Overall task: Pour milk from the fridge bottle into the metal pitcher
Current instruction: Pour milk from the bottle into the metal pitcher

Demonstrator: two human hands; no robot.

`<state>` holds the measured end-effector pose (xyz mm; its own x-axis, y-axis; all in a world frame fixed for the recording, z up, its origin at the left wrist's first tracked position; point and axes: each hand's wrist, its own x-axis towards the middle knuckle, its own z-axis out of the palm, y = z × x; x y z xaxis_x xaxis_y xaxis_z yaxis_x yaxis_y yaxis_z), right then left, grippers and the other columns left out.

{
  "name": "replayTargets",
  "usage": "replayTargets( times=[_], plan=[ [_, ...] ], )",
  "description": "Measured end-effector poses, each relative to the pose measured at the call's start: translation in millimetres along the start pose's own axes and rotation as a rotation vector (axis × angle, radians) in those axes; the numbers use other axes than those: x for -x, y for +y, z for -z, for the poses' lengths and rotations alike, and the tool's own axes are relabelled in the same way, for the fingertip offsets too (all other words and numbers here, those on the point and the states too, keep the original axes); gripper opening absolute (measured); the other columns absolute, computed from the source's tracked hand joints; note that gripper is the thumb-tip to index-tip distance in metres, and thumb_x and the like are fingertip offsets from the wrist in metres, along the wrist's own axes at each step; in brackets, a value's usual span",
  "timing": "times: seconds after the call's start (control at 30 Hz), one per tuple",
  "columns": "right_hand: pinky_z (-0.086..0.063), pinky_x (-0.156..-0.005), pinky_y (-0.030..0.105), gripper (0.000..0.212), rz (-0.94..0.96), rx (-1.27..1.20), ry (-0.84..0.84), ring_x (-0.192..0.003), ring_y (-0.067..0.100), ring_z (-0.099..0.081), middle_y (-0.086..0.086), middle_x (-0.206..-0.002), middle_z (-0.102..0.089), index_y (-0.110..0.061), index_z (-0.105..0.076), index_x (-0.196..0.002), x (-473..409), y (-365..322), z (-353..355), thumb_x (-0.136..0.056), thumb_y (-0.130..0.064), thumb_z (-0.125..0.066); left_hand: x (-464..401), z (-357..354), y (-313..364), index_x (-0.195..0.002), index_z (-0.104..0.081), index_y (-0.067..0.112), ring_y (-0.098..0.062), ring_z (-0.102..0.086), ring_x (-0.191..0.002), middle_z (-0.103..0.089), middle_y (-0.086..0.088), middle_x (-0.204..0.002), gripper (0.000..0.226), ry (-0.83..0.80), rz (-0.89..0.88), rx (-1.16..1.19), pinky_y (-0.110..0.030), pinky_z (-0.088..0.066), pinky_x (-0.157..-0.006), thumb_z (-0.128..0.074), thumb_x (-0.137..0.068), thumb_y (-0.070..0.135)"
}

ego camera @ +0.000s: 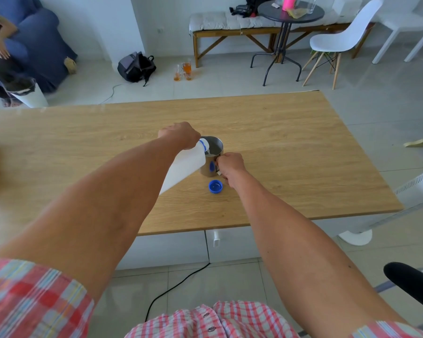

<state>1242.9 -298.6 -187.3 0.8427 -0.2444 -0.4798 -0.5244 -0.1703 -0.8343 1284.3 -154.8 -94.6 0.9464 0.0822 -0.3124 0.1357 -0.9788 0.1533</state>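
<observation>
A white plastic milk bottle [184, 167] with a blue neck ring is tipped steeply, its mouth over the rim of the metal pitcher [211, 152]. Milk runs from the mouth into the pitcher, and white milk shows inside. My left hand [180, 134] grips the bottle near its neck from above. My right hand [231, 165] is closed on the pitcher's handle at its right side. The pitcher stands upright on the wooden table [291, 142]. The bottle's blue cap [215, 186] lies upside down on the table just in front of the pitcher.
Beyond the table's far edge, on the floor, stand glasses of orange liquid [184, 71] and a dark backpack [136, 67]. A round black table [291, 13], a bench and a white chair [339, 37] are at the back right. Another person [0, 45] is at the far left.
</observation>
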Motion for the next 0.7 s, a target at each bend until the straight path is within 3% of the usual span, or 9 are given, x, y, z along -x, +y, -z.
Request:
replayTargets(
  times=[0.23, 0.7],
  plan=[
    [-0.034, -0.052, 0.025, 0.019, 0.004, 0.011, 0.006, -0.06, 0.017, -0.041, 0.006, -0.078, -0.056, -0.013, -0.061, -0.086, -1.2, 0.3, -1.2, -0.092, -0.002, -0.047, -0.6, -0.1, -0.3, -0.109, -0.061, 0.014, -0.028, -0.067, -0.093, -0.066, -0.007, -0.099, 0.032, -0.004, 0.003, 0.002, -0.037, -0.051, -0.085, -0.045, -0.1, 0.04],
    [-0.031, -0.051, 0.026, 0.019, -0.009, 0.014, -0.013, -0.06, 0.018, -0.038, 0.007, -0.08, -0.054, -0.013, -0.059, -0.088, 0.4, -0.5, 1.0, -0.09, -0.002, -0.044, -1.4, -0.2, -0.1, -0.104, -0.062, 0.014, -0.028, -0.067, -0.09, -0.063, -0.006, -0.088, 0.031, -0.006, 0.007, 0.009, -0.035, -0.049, -0.079, -0.046, -0.1, 0.039]
  ],
)
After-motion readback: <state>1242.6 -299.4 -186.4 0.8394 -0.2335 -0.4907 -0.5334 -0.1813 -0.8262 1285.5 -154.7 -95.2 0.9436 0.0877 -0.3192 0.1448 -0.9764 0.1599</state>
